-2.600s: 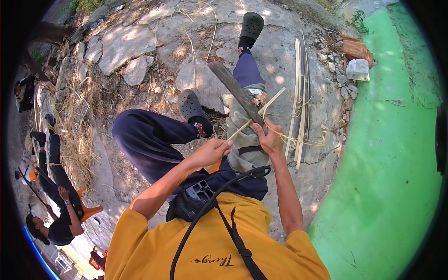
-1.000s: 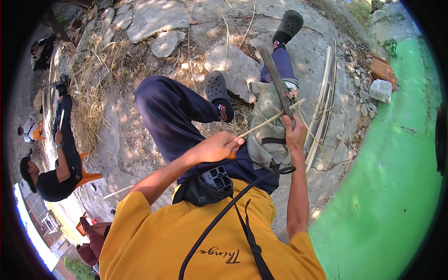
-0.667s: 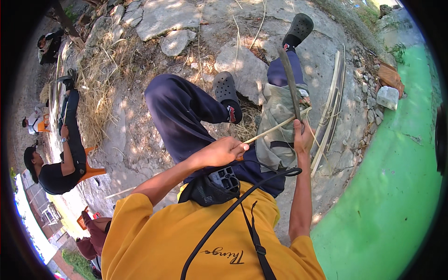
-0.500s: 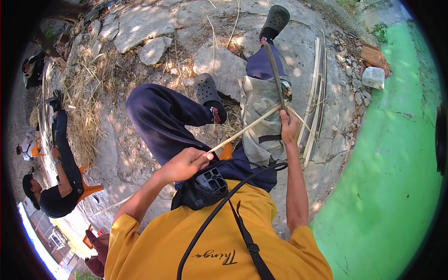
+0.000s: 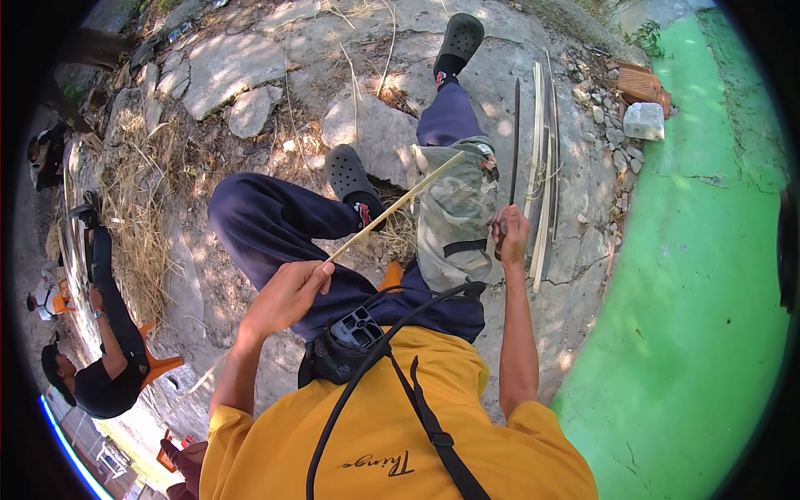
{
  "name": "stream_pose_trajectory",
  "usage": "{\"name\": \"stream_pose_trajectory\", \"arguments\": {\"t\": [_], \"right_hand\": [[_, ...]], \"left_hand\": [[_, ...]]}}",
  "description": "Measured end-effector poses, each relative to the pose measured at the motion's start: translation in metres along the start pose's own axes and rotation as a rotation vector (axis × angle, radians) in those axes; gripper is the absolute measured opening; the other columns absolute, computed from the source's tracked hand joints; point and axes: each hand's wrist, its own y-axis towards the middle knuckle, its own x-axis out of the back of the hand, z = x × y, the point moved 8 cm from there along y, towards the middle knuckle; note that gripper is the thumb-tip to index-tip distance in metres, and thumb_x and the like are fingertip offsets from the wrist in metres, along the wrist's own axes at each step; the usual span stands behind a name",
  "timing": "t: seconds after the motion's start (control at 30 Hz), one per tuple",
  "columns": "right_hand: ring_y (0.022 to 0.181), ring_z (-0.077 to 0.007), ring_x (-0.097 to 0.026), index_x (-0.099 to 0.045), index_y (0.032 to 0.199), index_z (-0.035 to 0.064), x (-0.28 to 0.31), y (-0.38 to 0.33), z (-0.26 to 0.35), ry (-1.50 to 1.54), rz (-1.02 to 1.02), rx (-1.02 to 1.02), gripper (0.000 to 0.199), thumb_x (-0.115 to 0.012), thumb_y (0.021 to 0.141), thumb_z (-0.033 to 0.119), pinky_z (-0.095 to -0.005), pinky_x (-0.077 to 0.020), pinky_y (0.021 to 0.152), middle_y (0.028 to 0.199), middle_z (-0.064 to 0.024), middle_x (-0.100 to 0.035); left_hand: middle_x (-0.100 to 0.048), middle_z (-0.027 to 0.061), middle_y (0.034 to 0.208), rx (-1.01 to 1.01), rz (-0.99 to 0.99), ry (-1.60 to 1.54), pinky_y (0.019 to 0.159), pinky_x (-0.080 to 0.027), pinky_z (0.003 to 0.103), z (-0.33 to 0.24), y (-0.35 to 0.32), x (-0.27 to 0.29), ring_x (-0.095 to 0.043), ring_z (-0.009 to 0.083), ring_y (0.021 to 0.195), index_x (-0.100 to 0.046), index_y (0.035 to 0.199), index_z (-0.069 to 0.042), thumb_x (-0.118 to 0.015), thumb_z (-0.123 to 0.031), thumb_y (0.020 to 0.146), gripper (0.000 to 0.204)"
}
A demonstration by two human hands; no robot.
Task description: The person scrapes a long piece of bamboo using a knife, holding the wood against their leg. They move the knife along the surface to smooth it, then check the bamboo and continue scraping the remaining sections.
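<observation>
My left hand (image 5: 287, 293) grips a long thin bamboo strip (image 5: 398, 205) that slants up to the right across my lap. My right hand (image 5: 508, 233) holds the handle of a long dark blade (image 5: 515, 133), which points straight away from me beside my right knee. A camouflage cloth (image 5: 457, 217) covers my right thigh, and the strip's far end lies over it. My legs in dark blue trousers and black clogs (image 5: 348, 172) stretch out over cracked stone ground.
Several split bamboo strips (image 5: 543, 167) lie on the stone to the right of the blade. A green painted surface (image 5: 708, 292) borders the right. Rocks and a brick (image 5: 643, 121) lie far right. Dry straw (image 5: 137, 217) and another seated person (image 5: 108, 333) are at left.
The blade has come off the strip and swung out to the right, now pointing away beside my knee. My left hand has drawn the strip back toward my body and lower left.
</observation>
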Motion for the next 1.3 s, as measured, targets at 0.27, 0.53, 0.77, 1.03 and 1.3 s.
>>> {"name": "stream_pose_trajectory", "arguments": {"t": [0.27, 0.53, 0.77, 1.03, 1.3], "right_hand": [[0.052, -0.0073, -0.046, -0.058, 0.099, 0.0031, 0.053, -0.046, -0.016, 0.233, -0.28, -0.074, 0.033, -0.072, 0.103, 0.033, -0.0243, -0.037, 0.046, 0.067, 0.0002, -0.049], [0.051, -0.0053, -0.044, -0.056, 0.096, 0.0055, 0.047, -0.087, -0.023, 0.25, -0.351, -0.157, 0.029, -0.073, 0.101, 0.029, -0.0242, -0.0361, 0.045, 0.065, 0.0021, -0.049], [0.053, -0.0045, -0.045, -0.058, 0.092, 0.0074, 0.021, -0.074, 0.007, 0.213, -0.273, -0.112, 0.028, -0.076, 0.098, 0.027, -0.0232, -0.0355, 0.046, 0.065, 0.0035, -0.05], [0.058, -0.0088, -0.052, -0.06, 0.083, 0.0023, -0.013, -0.03, 0.072, -0.24, -0.16, 0.091, 0.035, -0.085, 0.09, 0.027, -0.0282, -0.0422, 0.057, 0.062, -0.0011, -0.056], [0.057, -0.0095, -0.052, -0.062, 0.084, 0.0011, -0.036, -0.032, 0.081, -0.313, -0.09, 0.144, 0.037, -0.085, 0.088, 0.03, -0.0312, -0.0408, 0.056, 0.061, -0.0028, -0.058]], "left_hand": [[-0.053, 0.0087, 0.076, -0.146, 0.061, -0.115, 0.07, -0.045, 0.038, -0.028, 0.079, -0.032, -0.051, 0.0183, 0.072, -0.053, 0.109, 0.0, -0.047, -0.035, 0.115, 0.035], [-0.051, -0.0002, 0.08, -0.246, 0.058, -0.172, 0.067, -0.04, 0.028, -0.054, 0.166, -0.088, -0.043, 0.0073, 0.074, -0.053, 0.104, -0.003, -0.053, -0.031, 0.113, 0.03], [-0.06, 0.003, 0.086, -0.244, -0.063, -0.179, 0.06, -0.047, 0.027, -0.05, 0.173, -0.096, -0.054, 0.0053, 0.074, -0.059, 0.102, 0.001, -0.063, -0.027, 0.109, 0.029], [-0.069, 0.0074, 0.097, -0.208, -0.046, -0.269, 0.069, -0.057, 0.03, -0.041, 0.146, -0.077, -0.067, 0.0113, 0.08, -0.063, 0.115, 0.002, -0.073, -0.022, 0.102, 0.029], [-0.07, 0.0071, 0.098, 0.053, 0.031, -0.204, 0.072, -0.057, 0.028, 0.012, 0.07, -0.048, -0.068, 0.0117, 0.081, -0.064, 0.113, 0.002, -0.069, -0.016, 0.104, 0.021]]}}
